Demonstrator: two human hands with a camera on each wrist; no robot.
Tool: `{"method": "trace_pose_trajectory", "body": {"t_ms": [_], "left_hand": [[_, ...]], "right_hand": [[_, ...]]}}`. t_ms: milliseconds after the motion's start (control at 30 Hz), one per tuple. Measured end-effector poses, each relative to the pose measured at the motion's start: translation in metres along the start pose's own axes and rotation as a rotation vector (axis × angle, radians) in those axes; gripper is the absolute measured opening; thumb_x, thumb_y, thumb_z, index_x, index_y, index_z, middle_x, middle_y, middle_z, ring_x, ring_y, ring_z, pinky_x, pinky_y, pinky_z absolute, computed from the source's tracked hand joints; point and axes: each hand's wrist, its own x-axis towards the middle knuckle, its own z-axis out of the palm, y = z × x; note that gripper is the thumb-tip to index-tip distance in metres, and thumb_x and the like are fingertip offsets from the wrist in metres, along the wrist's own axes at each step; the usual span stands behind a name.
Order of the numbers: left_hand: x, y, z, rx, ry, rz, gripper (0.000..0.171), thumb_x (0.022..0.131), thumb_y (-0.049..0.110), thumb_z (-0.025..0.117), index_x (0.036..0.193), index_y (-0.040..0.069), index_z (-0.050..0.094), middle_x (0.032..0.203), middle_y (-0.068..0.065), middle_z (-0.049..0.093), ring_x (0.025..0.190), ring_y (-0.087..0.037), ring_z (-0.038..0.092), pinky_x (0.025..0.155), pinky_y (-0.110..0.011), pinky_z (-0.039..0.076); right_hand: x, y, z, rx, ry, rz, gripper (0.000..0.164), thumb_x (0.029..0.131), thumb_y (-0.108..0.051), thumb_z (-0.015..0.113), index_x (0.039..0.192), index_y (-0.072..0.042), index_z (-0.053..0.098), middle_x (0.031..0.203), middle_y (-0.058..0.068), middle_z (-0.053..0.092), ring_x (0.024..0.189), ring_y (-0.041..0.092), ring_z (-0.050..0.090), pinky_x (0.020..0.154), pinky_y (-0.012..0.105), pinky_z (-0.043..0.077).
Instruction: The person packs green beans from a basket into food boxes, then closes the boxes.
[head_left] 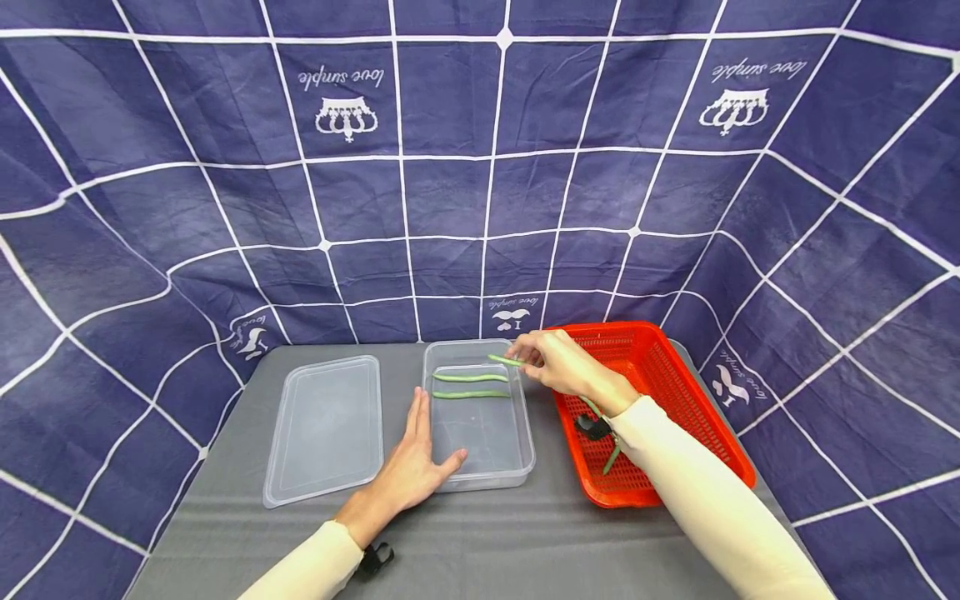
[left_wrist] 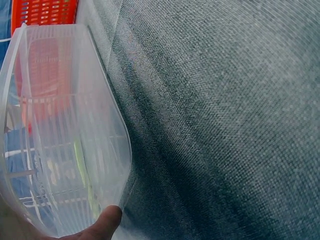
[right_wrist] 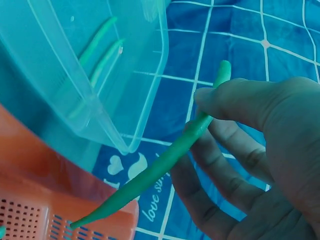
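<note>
Head view: just right of center, the right hand [head_left: 558, 362] pinches a green bean [head_left: 505, 360], likely light, crisp, best held mid-length. Left wrist: the left hand [left_wrist: 97, 226], lower left, grasps nothing and seems to touch the clear container [left_wrist: 102, 115]. Right wrist: the narrow grip holds the green bean near its upper end.

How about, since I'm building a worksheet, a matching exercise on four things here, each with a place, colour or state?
Things
1. Lid
2. Basket
3. Left hand
4. Right hand

Places, colours, states
A. Pinches a green bean
B. Lies flat, left of the clear container in the head view
C. Red
D. Fingers straight, beside the clear container

Pairs: 1-B; 2-C; 3-D; 4-A
</note>
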Motion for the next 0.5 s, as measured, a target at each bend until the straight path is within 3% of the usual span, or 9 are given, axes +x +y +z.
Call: {"method": "trace_pose_trajectory", "body": {"t_ms": [300, 500], "left_hand": [[0.000, -0.002, 0.003, 0.003, -0.008, -0.009, 0.127, 0.104, 0.052, 0.084, 0.183, -0.009, 0.006, 0.195, -0.029, 0.004, 0.164, -0.056, 0.050, 0.123, -0.064, 0.056], [0.001, -0.003, 0.004, -0.004, 0.005, -0.001, 0.127, 0.103, 0.051, 0.085, 0.183, -0.009, 0.007, 0.195, -0.031, 0.005, 0.163, -0.058, 0.050, 0.123, -0.065, 0.056]], "right_hand": [[0.013, -0.005, 0.013, 0.045, -0.019, -0.032, 0.031, 0.097, 0.009, 0.083, 0.122, -0.007, 0.085, 0.100, 0.006, 0.085, 0.092, 0.015, 0.079, 0.085, 0.031, 0.071], [0.026, -0.011, 0.024, -0.008, -0.034, -0.068, 0.030, 0.096, 0.005, 0.086, 0.122, -0.010, 0.087, 0.100, 0.006, 0.087, 0.092, 0.015, 0.080, 0.086, 0.029, 0.070]]}}
